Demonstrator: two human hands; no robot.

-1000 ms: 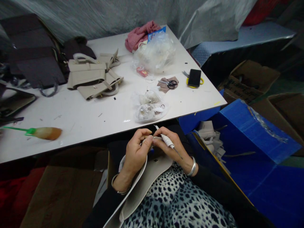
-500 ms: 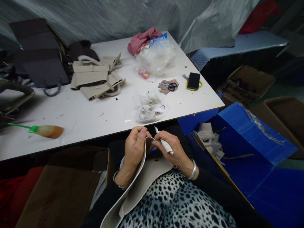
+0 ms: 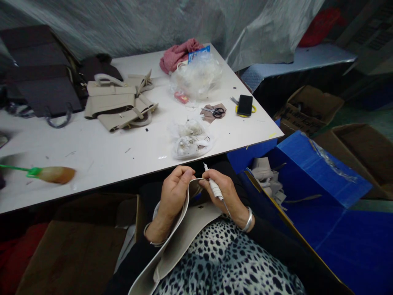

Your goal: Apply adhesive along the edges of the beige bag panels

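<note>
A beige leather bag panel (image 3: 181,239) lies across my lap below the table edge. My left hand (image 3: 174,192) is closed on its upper edge, fingers pinching the rim. My right hand (image 3: 225,191) is closed round a thin white tool (image 3: 214,187) with a metal tip, held like a pen, and its fingertips meet the same edge of the panel right beside the left hand. A silver bangle sits on my right wrist.
The white table (image 3: 101,151) carries beige bag pieces (image 3: 118,104), clear bags of small hardware (image 3: 190,141), scissors (image 3: 215,110), a phone (image 3: 245,105), a pink cloth (image 3: 178,53) and a glue bottle (image 3: 52,173). Blue boxes (image 3: 310,180) stand at my right, cardboard boxes (image 3: 76,246) at my left.
The panel's top edge, hidden between the fingers a second ago, now curls out between both hands. The hands have stayed close together; the view has shifted a little.
</note>
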